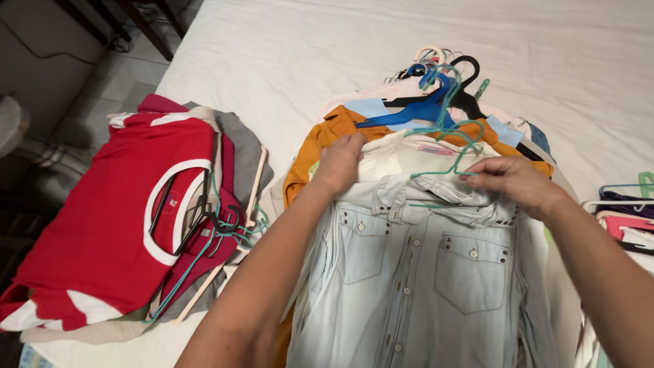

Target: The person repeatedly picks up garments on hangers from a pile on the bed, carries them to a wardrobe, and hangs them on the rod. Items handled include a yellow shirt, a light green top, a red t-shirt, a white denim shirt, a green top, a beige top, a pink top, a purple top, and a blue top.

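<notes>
A pale blue denim shirt (415, 272) lies on top of a pile of clothes on hangers on the white bed (286, 61). My left hand (338, 163) grips the shirt's left shoulder by the collar. At the right side of the collar my right hand (512, 180) pinches the thin teal hanger (446, 140) that sits in the shirt. Under the shirt lie a cream garment (409, 153) and an orange one (320, 140), with blue (415, 112) and black hangers (470, 102) sticking out at the top.
A stack of clothes topped by a red shirt with white trim (116, 225) lies at the bed's left edge, with hangers (211, 225) on it. More hung clothes (627, 215) lie at the right edge. Floor and dark furniture legs (146, 24) are at the upper left.
</notes>
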